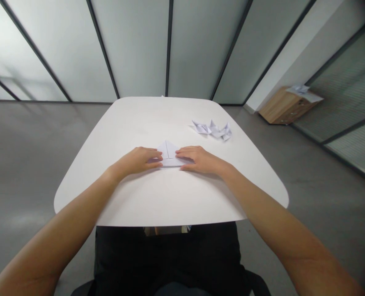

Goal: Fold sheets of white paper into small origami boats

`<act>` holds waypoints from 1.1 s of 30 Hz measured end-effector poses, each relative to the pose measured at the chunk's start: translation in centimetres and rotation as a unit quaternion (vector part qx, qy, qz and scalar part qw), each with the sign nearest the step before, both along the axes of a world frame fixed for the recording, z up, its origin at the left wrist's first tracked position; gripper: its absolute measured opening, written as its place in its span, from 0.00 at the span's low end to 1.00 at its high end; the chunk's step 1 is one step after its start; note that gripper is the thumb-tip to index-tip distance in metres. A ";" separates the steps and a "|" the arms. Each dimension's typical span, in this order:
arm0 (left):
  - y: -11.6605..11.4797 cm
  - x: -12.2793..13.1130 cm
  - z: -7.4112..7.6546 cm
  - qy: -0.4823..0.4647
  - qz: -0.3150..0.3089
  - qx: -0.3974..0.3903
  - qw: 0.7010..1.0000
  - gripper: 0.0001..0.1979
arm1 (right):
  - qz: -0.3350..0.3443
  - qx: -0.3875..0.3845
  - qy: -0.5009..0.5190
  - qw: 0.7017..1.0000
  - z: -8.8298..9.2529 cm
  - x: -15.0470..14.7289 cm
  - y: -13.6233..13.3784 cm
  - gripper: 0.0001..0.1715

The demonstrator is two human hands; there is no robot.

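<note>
A white sheet of paper, folded to a point at the far side with a straight band along its near edge, lies on the table in front of me. My left hand grips its left side, fingers over the top and thumb along the near edge. On the right side my right hand holds it the same way. The outer corners of the paper are hidden beneath both hands. Several white folded paper shapes sit close together beyond my right hand.
The white table has rounded corners, and its near edge is by my lap. Frosted glass panels stand behind it. To the far right, a wooden cabinet on the floor carries white papers.
</note>
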State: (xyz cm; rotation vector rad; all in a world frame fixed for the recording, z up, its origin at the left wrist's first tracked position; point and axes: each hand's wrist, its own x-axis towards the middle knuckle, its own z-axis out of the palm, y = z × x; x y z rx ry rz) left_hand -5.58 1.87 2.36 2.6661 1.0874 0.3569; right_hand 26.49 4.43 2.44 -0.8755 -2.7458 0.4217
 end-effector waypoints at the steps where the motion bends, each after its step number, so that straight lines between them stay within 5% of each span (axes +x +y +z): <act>1: 0.0 0.0 0.1 -0.004 0.004 -0.002 1.000 0.18 | 0.000 -0.002 0.007 1.000 0.0 0.0 0.0 0.26; 9: -0.3 -0.4 0.2 -0.022 0.025 -0.001 0.999 0.17 | -0.014 -0.021 0.070 0.997 -0.7 0.0 0.2 0.15; 20: -1.1 -1.2 -0.4 -0.017 0.038 0.037 0.998 0.17 | 0.012 0.055 0.035 0.998 -0.8 0.2 -0.4 0.21; 27: -1.3 -1.0 0.1 -0.018 0.114 0.025 0.993 0.19 | -0.037 0.050 0.032 0.998 -0.9 0.0 0.0 0.15; 33: -0.5 -1.0 -0.7 -0.045 0.168 0.030 0.984 0.17 | -0.174 0.024 0.043 0.984 -0.6 -0.4 0.1 0.21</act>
